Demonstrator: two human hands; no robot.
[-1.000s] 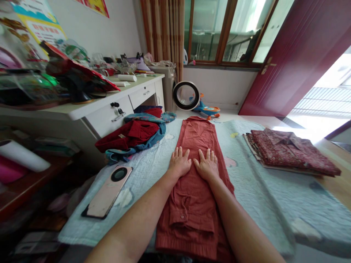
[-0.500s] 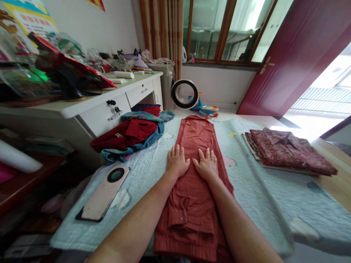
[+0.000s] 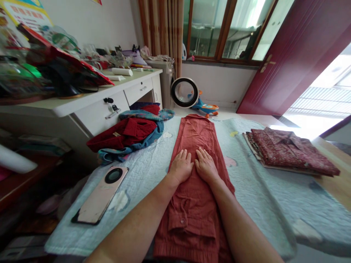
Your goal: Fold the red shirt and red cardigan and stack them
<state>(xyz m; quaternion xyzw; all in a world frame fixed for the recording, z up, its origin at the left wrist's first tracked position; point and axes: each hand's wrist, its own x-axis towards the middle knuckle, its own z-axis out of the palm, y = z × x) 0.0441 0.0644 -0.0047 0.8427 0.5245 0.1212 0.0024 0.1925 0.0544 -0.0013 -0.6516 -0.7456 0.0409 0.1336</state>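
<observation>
A rust-red shirt (image 3: 196, 133), folded lengthwise into a long strip, lies in front of me, its collar at the far end. Near me are a buttoned cuff (image 3: 193, 223) and an elastic hem (image 3: 186, 250). My left hand (image 3: 181, 167) rests palm down on the shirt's middle, fingers stretched out. Close beside it my right hand (image 3: 205, 165) lies flat on the same cloth, the two thumbs nearly meeting. Neither hand grips anything. Beneath the shirt spreads a light blue quilted cover (image 3: 145, 179).
A phone (image 3: 100, 197) lies on the left of the cover, below a heap of red and blue clothes (image 3: 128, 133). Folded patterned garments (image 3: 290, 151) are stacked at right. A cluttered white desk (image 3: 95, 113) borders the left side. Beyond stand a toy car (image 3: 205, 106) and a red door (image 3: 274, 58).
Both hands have drawn slightly inward on the shirt, and their fingers, spread before, are now closer together. The view has shifted a little.
</observation>
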